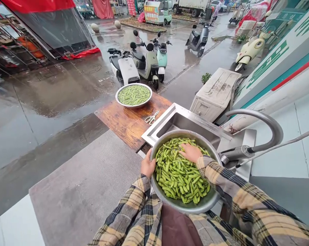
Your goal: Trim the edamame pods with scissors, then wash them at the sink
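A large metal basin [213,201] full of green edamame pods [178,174] rests at the near edge of the sink, close against my body. My left hand [147,165] is closed on the basin's left rim, thumb on the outside. Over the far part of the pods lies my right hand [191,152], its fingers stretched out and touching them. The fingertips are partly hidden among the pods, and I see nothing gripped there. Some water shows between the pods.
Behind the basin is a steel sink [175,108] with a curved faucet [269,126] at right. A wooden board [128,131] carries scissors [151,118] and a second bowl [117,99] of pods. Parked scooters [150,65] and an outdoor unit [216,89] stand beyond on wet pavement.
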Available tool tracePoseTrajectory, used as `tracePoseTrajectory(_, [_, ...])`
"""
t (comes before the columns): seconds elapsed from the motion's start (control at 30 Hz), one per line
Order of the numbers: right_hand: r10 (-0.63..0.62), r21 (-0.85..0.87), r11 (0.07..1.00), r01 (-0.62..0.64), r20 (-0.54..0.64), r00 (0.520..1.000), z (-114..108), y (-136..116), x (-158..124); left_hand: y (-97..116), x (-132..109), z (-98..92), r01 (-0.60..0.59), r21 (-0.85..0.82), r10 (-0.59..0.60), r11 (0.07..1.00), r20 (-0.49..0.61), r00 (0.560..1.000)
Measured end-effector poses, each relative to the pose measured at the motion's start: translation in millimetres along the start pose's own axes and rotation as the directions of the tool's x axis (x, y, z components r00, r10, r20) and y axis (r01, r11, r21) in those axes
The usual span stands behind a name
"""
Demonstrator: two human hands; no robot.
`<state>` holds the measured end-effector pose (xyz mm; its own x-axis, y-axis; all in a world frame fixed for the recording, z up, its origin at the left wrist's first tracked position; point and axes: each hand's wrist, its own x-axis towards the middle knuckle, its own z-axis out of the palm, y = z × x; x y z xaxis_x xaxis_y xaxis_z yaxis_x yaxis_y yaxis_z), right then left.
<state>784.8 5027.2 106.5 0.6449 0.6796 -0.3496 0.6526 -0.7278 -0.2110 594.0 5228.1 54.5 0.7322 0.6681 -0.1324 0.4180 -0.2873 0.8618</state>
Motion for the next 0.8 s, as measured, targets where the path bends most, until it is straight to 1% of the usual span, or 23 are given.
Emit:
tracePoseTrajectory(0.07, [-0.099,-0.006,0.995,0.099,-0.059,0.993,-8.1,7.9,-2.1,-0.7,-1.2,0.3,-0.001,0.007,0.001,1.0,-0.001,1.0])
tracePoseTrajectory(0.1, [-0.15,0.018,0.988,0.152,-0.087,0.985,-9.9,4.3,1.8,-0.6,-1.6,0.4,-0.003,0.011,0.003,1.0,0.002,1.0])
tracePoseTrajectory(0.13, [-0.185,0.059,0.98,0.192,-0.104,0.977,-9.3,-4.6,8.5,-0.2,-1.8,0.4,-0.006,0.015,0.005,1.0,0.005,1.0])
tracePoseTrajectory(0.17, [-0.195,0.109,0.972,0.206,-0.104,0.975,-6.4,-18.1,16.9,0.8,-1.9,0.3,-0.01,0.02,0.01,1.0,0.008,1.0])
tracePoseTrajectory(0.2, [-0.193,0.16,0.966,0.203,-0.076,0.978,-1.4,-34.2,25.5,2.1,-1.8,0.1,-0.015,0.026,0.015,1.0,0.007,1.0])
tracePoseTrajectory(0.23, [-0.16,0.178,0.97,0.166,-0.047,0.986,4.9,-50.7,32.8,3.7,-1.6,-0.1,-0.018,0.033,0.018,0.999,0.005,1.0])
tracePoseTrajectory(0.3, [-0.161,0.132,0.978,0.159,0.006,0.987,16.9,-74.8,40.1,6.7,-1.3,-0.3,-0.022,0.042,0.022,0.999,-0.002,1.0])
tracePoseTrajectory(0.33, [-0.186,0.09,0.979,0.183,0.03,0.982,20.6,-78.7,39.5,7.7,-1.3,-0.4,-0.021,0.044,0.021,0.999,-0.006,1.0])
tracePoseTrajectory(0.37, [-0.222,0.045,0.975,0.22,0.055,0.974,21.9,-76.4,36.3,8.2,-1.5,-0.4,-0.014,0.043,0.015,0.999,-0.012,1.0])
tracePoseTrajectory(0.43, [-0.269,-0.028,0.962,0.273,0.099,0.958,17.7,-57.2,23.4,7.6,-2.0,-0.3,0.0,0.034,0.0,0.999,-0.019,1.0])
tracePoseTrajectory(0.5, [-0.251,-0.092,0.961,0.261,0.114,0.961,8.2,-33.2,4.8,5.5,-2.5,-0.2,0.009,0.015,-0.009,1.0,-0.015,1.0])
tracePoseTrajectory(0.53, [-0.238,-0.113,0.962,0.25,0.112,0.965,4.0,-25.4,-5.6,4.4,-2.7,-0.2,0.012,0.008,-0.011,1.0,-0.008,1.0])
tracePoseTrajectory(0.57, [-0.238,-0.119,0.961,0.249,0.103,0.966,1.6,-22.6,-15.8,3.4,-2.7,-0.2,0.012,0.001,-0.012,1.0,-0.002,1.0])
tracePoseTrajectory(0.6, [-0.256,-0.111,0.958,0.265,0.089,0.963,1.7,-25.6,-25.2,2.7,-2.7,-0.2,0.009,-0.005,-0.009,1.0,0.003,1.0])
tracePoseTrajectory(0.63, [-0.288,-0.09,0.952,0.294,0.069,0.955,4.3,-34.1,-33.0,2.1,-2.6,-0.1,0.006,-0.01,-0.006,1.0,0.007,1.0])
tracePoseTrajectory(0.7, [-0.361,-0.031,0.932,0.361,0.019,0.932,15.8,-63.1,-40.3,1.4,-2.2,0.2,-0.003,-0.014,0.003,1.0,0.012,1.0])
tracePoseTrajectory(0.73, [-0.372,-0.022,0.928,0.372,-0.005,0.928,22.6,-79.7,-38.8,1.0,-2.1,0.5,-0.006,-0.014,0.007,1.0,0.013,1.0])
tracePoseTrajectory(0.8, [-0.326,-0.049,0.945,0.324,-0.028,0.945,32.8,-106.4,-25.2,0.1,-1.9,1.3,-0.011,-0.016,0.011,1.0,0.01,1.0])
